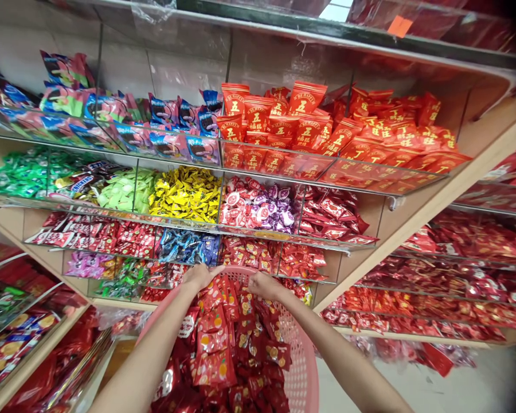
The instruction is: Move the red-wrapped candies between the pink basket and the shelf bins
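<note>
A pink plastic basket (303, 367) heaped with red candy packets (227, 344) is tipped toward the shelves. My left hand (200, 275) is closed on the basket's far rim at the left. At the right of that rim my right hand (262, 284) is also closed, its fingers curled over the edge and among the packets. Both forearms reach forward along the basket's sides. The rim rests against a low glass-fronted shelf bin of red candies (249, 252).
Tiered glass-fronted shelves hold sorted sweets: red packets (335, 129) at top right, yellow candies (184, 192), green ones (26, 169), pink and purple ones (258, 209). A wooden divider (413, 218) separates further red stock at the right. More shelves stand at the left.
</note>
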`<state>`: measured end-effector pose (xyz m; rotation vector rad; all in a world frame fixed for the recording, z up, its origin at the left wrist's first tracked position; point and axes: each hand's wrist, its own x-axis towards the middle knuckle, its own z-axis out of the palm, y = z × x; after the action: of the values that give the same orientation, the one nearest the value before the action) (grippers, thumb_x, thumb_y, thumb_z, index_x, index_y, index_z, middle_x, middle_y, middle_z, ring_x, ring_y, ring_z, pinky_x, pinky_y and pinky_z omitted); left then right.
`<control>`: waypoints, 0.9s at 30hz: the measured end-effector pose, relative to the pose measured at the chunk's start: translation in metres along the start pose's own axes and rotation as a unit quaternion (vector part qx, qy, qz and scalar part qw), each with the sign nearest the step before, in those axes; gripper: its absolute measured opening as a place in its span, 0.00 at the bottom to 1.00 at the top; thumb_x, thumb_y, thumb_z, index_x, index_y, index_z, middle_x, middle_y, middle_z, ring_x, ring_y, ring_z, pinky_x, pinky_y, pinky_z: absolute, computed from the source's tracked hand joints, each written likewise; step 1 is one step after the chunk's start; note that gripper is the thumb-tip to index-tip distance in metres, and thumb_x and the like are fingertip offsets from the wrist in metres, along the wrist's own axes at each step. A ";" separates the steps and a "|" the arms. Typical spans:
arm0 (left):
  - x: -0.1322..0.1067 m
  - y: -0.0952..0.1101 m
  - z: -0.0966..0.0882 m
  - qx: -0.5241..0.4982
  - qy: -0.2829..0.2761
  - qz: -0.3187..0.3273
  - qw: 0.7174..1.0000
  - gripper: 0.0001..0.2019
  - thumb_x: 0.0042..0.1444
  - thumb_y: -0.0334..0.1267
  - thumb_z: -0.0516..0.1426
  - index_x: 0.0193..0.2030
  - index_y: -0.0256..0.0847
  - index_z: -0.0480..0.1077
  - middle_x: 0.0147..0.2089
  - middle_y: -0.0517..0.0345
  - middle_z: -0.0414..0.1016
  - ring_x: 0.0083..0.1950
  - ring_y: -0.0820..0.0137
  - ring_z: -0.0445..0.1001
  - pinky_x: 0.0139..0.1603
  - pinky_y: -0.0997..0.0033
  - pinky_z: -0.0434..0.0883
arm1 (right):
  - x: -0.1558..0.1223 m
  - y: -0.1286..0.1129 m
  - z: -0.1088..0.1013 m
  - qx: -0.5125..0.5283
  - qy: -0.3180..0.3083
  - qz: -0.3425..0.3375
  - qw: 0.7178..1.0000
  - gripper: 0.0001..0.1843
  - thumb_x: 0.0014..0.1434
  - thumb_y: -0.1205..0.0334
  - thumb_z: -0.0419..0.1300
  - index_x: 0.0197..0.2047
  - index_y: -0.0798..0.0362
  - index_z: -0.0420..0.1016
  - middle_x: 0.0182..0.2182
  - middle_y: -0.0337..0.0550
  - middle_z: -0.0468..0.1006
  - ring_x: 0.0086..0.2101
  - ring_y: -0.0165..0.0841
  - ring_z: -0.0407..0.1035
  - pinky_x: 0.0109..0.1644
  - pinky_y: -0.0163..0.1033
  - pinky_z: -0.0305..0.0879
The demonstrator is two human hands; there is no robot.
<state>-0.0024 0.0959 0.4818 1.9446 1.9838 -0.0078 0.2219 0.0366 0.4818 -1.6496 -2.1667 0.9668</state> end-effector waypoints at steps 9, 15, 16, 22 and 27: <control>-0.002 0.002 -0.002 -0.001 -0.002 0.003 1.000 0.43 0.40 0.72 0.38 0.40 0.34 0.73 0.45 0.36 0.73 0.48 0.48 0.70 0.46 0.54 0.66 | 0.034 -0.010 -0.033 -0.109 0.163 0.069 0.978 0.07 0.55 0.60 0.53 0.30 0.52 0.69 0.27 0.42 0.74 0.30 0.30 0.67 0.30 0.31 0.52; -0.002 0.001 -0.001 -0.005 0.001 0.002 1.000 0.44 0.39 0.72 0.38 0.40 0.34 0.73 0.45 0.36 0.73 0.47 0.49 0.70 0.46 0.54 0.66 | 0.085 -0.026 -0.021 -0.096 0.181 0.216 0.955 0.15 0.50 0.53 0.59 0.35 0.56 0.73 0.39 0.57 0.74 0.41 0.42 0.69 0.38 0.38 0.60; -0.003 0.001 -0.001 -0.004 0.003 0.000 1.000 0.44 0.39 0.72 0.38 0.41 0.34 0.73 0.45 0.36 0.73 0.47 0.49 0.70 0.45 0.54 0.66 | 0.092 -0.028 -0.017 -0.086 0.181 0.230 0.952 0.16 0.49 0.52 0.60 0.36 0.56 0.73 0.40 0.58 0.74 0.42 0.43 0.69 0.39 0.39 0.61; -0.004 0.002 -0.003 -0.011 -0.005 0.002 1.000 0.46 0.37 0.74 0.38 0.40 0.34 0.73 0.45 0.35 0.73 0.47 0.48 0.70 0.46 0.54 0.66 | 0.110 -0.030 -0.005 -0.051 0.176 0.267 0.946 0.18 0.46 0.53 0.63 0.36 0.57 0.75 0.40 0.59 0.75 0.43 0.42 0.69 0.40 0.39 0.64; -0.004 0.003 -0.003 -0.013 -0.005 0.003 1.000 0.45 0.37 0.73 0.38 0.40 0.34 0.73 0.46 0.35 0.73 0.48 0.48 0.70 0.46 0.53 0.66 | 0.113 -0.025 -0.002 -0.020 0.181 0.286 0.941 0.20 0.45 0.52 0.64 0.39 0.57 0.74 0.42 0.59 0.74 0.44 0.43 0.68 0.41 0.40 0.65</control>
<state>-0.0006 0.0928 0.4859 1.9302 1.9623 0.0102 0.1674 0.1387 0.4778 -2.3262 -1.5024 0.6648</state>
